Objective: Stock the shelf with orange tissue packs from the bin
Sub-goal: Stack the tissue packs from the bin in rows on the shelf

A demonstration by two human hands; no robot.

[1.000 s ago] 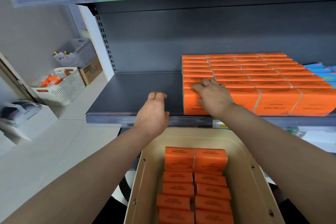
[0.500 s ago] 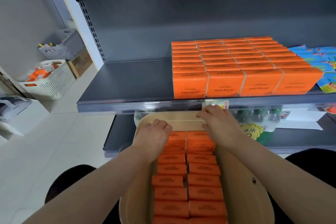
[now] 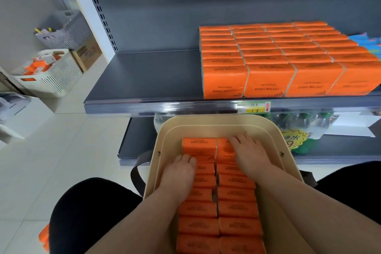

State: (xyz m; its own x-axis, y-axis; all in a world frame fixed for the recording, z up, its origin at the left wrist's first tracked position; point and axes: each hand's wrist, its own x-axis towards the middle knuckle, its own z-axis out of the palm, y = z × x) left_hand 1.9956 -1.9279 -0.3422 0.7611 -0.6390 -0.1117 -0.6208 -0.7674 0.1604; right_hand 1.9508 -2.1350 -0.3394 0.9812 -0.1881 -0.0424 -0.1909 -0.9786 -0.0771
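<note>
Hands [image 3: 181, 173] [image 3: 250, 158] atop binned tissue packs [image 3: 237, 208]; left grip unclear.

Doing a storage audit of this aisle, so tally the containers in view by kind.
Beige bin: 1
Slatted baskets: 2 (white basket, grey basket)
Cardboard box: 1
Total: 4
The blurred white object at the left edge is too unclear to class, so it is left out.
</note>
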